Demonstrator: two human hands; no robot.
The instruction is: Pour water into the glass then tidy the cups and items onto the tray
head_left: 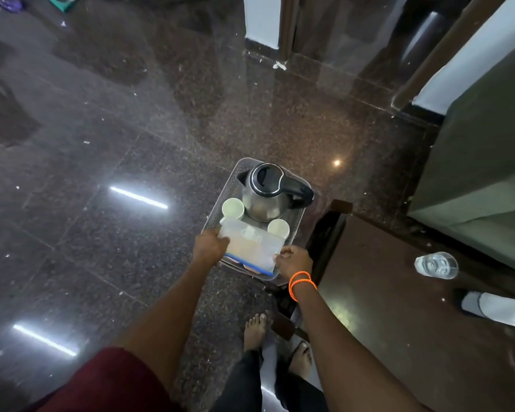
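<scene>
I hold a clear plastic tray (298, 217) out over the dark floor. My left hand (210, 243) grips its near left edge and my right hand (293, 260), with orange bands on the wrist, grips its near right edge. On the tray stand a steel kettle (265, 193) with a black lid and handle, two pale cups (233, 208) (278, 228), and a clear lidded box (250, 248) nearest me. A glass of water (436, 265) stands on the brown table (399, 307) to the right, apart from the tray.
A white and black object (495, 307) lies on the table near its right edge. A green-grey cabinet (482, 173) stands behind the table. White pillars (262, 19) and a dark door frame rise ahead. My bare feet (257, 330) are on the polished granite floor.
</scene>
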